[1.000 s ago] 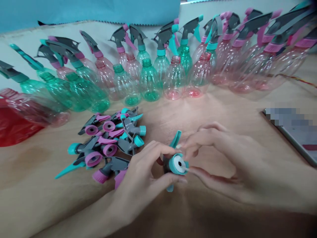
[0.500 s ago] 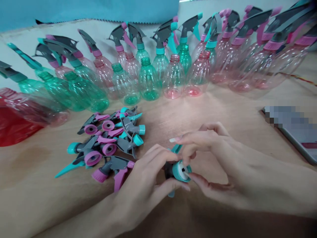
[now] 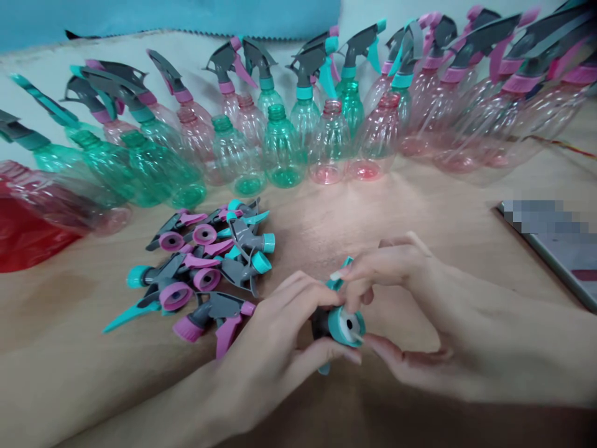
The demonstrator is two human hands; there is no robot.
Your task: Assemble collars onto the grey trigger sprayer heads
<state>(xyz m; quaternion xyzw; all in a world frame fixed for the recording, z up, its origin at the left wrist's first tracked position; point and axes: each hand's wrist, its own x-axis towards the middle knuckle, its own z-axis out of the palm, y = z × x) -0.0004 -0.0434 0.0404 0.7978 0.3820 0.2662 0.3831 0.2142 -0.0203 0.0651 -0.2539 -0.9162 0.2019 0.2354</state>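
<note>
My left hand (image 3: 280,336) grips a trigger spray head (image 3: 342,325) with a grey body and turquoise collar. The collar's open end faces right and up, showing a white disc with a dark hole in its middle. Across from it, my right hand (image 3: 420,311) has its thumb at the collar's lower rim and its curled fingers at the upper rim. Part of the sprayer's body is hidden behind my fingers. Just left of my left hand lies a pile of loose spray heads (image 3: 205,280), with pink or turquoise collars and triggers.
Clear green and pink bottles stand along the back, some open-necked like this green bottle (image 3: 283,149), others with spray heads fitted. A red bag (image 3: 37,236) lies at the left edge. A phone (image 3: 555,255) rests on the table (image 3: 373,205) at right.
The spray head has shifted slightly right, and its collar opening shows the white disc and hole more fully. My right fingers have moved a little against the rim.
</note>
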